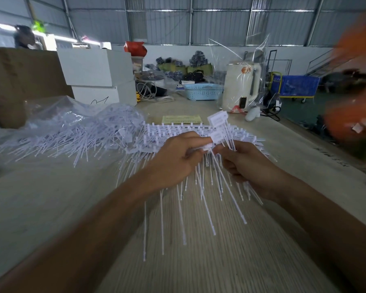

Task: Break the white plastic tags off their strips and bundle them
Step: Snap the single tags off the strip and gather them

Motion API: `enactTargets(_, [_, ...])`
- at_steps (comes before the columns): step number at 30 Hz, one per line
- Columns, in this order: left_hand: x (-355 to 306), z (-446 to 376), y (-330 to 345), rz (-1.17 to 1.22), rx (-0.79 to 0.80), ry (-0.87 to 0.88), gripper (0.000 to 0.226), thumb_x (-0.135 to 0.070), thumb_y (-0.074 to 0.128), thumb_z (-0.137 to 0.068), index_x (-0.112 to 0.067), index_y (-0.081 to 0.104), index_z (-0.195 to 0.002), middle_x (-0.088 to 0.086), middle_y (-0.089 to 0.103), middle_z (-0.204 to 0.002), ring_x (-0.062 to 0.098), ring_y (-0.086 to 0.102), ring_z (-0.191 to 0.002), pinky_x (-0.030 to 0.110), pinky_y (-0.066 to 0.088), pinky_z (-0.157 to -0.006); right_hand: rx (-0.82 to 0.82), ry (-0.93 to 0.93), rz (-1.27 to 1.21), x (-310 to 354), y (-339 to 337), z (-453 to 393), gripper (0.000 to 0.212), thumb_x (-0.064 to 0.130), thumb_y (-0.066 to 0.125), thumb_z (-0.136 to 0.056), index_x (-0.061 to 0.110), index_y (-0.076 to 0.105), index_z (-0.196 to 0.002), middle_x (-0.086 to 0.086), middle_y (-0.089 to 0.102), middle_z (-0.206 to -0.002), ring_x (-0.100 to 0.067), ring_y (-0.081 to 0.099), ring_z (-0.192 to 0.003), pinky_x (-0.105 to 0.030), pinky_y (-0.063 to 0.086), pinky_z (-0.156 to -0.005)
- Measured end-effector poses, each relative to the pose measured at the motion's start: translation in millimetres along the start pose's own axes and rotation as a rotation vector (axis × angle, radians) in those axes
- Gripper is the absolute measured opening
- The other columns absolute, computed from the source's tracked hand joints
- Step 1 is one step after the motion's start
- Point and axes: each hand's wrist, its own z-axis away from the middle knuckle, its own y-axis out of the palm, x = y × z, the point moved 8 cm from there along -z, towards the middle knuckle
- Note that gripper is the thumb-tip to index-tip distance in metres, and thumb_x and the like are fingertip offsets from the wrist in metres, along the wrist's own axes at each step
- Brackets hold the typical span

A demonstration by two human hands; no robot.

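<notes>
Head view: both hands, left grip [175,159] and right grip [247,166], pinch white tags [217,121] over a pale table [51,197] in a metal-walled warehouse.

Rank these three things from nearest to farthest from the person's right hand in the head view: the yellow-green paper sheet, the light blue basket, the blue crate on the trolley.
From the right hand:
1. Yellow-green paper sheet, on the table just beyond the hands.
2. Light blue basket, farther back on the table.
3. Blue crate, off the table at far right, on the trolley.

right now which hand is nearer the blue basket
Right. The right hand sits below the blue basket, slightly right of it; the left hand lies farther left.
</notes>
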Motion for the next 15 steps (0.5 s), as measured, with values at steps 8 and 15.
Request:
enactTargets(8, [1, 1, -3, 0.034, -0.010, 0.008, 0.034, -0.011, 0.067, -0.093, -0.030, 0.042, -0.108, -0.016, 0.071, -0.099, -0.002, 0.065, -0.085, 0.034, 0.051, -0.078, 0.095, 0.029, -0.140, 5, 8, 3, 0.043, 0.047, 0.057, -0.098, 0.026, 0.070, -0.063, 0.005, 0.021, -0.061, -0.010, 0.017, -0.048, -0.021, 0.018, -0.041])
enactTargets(15, [-3, 3, 4, -0.058, 0.112, 0.031, 0.027, -0.017, 0.058, -0.099, -0.031, 0.038, -0.110, 0.005, 0.067, -0.118, 0.024, 0.064, -0.102, 0.048, 0.054, -0.081, 0.109, -0.010, -0.160, 7, 12, 5, 0.044, 0.051, 0.064, -0.092, 0.029, 0.057, -0.055, 0.008, 0.025, -0.057, -0.009, 0.020, -0.047, -0.021, 0.021, -0.041])
